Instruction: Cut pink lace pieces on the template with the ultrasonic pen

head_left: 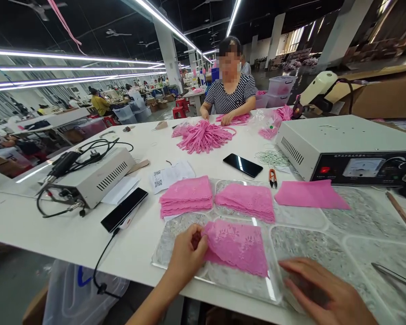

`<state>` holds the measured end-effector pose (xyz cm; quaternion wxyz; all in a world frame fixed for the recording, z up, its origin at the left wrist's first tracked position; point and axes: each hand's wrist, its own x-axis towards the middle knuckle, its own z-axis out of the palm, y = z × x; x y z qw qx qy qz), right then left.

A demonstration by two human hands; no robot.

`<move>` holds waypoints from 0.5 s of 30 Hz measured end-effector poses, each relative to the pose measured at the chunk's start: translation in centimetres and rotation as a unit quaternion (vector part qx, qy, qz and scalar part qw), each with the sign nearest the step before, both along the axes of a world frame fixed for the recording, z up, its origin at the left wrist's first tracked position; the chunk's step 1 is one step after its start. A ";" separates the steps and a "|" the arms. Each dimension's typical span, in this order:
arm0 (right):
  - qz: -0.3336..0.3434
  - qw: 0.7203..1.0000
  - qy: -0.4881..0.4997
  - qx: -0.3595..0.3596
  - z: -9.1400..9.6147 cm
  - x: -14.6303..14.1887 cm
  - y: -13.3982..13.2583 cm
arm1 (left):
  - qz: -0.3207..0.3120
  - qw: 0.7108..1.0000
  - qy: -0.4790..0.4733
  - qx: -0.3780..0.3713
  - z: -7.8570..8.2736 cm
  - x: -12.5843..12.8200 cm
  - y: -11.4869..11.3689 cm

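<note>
My left hand pinches the left edge of a pink lace piece between thumb and fingers. The piece lies over a clear, marbled mat, its scalloped edge toward me. Right of it, apart from the lace, my right hand hovers near the mat with fingers spread and nothing in them. Two stacks of pink lace lie just beyond: a left stack and a middle stack. Farther right is a flat pink fabric piece.
Around the mat are thread snips, a black phone, another phone with a cable and tweezers. Metal control boxes stand left and right. Across the table, a person in stripes handles pink strips.
</note>
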<state>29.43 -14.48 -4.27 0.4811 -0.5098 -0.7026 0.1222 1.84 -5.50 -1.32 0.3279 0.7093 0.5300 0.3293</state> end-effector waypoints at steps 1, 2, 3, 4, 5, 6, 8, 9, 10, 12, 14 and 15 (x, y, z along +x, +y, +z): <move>0.018 0.999 -0.035 0.015 0.5 -0.9 0.8 | 0.006 1.000 0.008 0.007 -0.2 -0.4 -0.1; 0.036 0.997 -0.061 0.027 0.8 -1.7 1.5 | 0.011 1.000 0.016 0.016 -0.4 -0.8 -0.1; 0.051 0.995 -0.085 0.030 0.9 -2.4 2.0 | 0.014 0.999 0.024 0.025 -0.7 -1.1 -0.1; 0.063 0.992 -0.107 0.031 0.9 -3.0 2.3 | 0.016 0.999 0.032 0.034 -0.9 -1.4 0.0; 0.074 0.989 -0.125 0.029 0.8 -3.4 2.5 | 0.015 0.998 0.039 0.043 -1.1 -1.7 0.0; 0.086 0.986 -0.142 0.026 0.7 -3.6 2.6 | 0.011 0.998 0.045 0.052 -1.3 -1.9 -0.1; 0.111 0.980 -0.163 0.026 0.6 -3.8 2.7 | -0.002 0.996 0.058 0.065 -1.5 -2.4 -0.4; 0.121 0.978 -0.167 0.031 0.5 -3.7 2.7 | -0.010 0.995 0.064 0.071 -1.5 -2.7 -0.6; 0.127 0.976 -0.170 0.038 0.5 -3.7 2.8 | -0.018 0.995 0.070 0.076 -1.4 -3.0 -0.8; 0.128 0.975 -0.175 0.056 0.5 -3.5 2.9 | -0.033 0.993 0.077 0.085 -1.1 -3.8 -1.3; 0.118 0.973 -0.185 0.072 0.4 -3.3 3.1 | -0.066 0.988 0.094 0.103 -0.8 -4.8 -1.5; 0.114 0.971 -0.196 0.077 0.2 -3.2 3.2 | -0.090 0.983 0.110 0.117 -0.7 -5.4 -1.5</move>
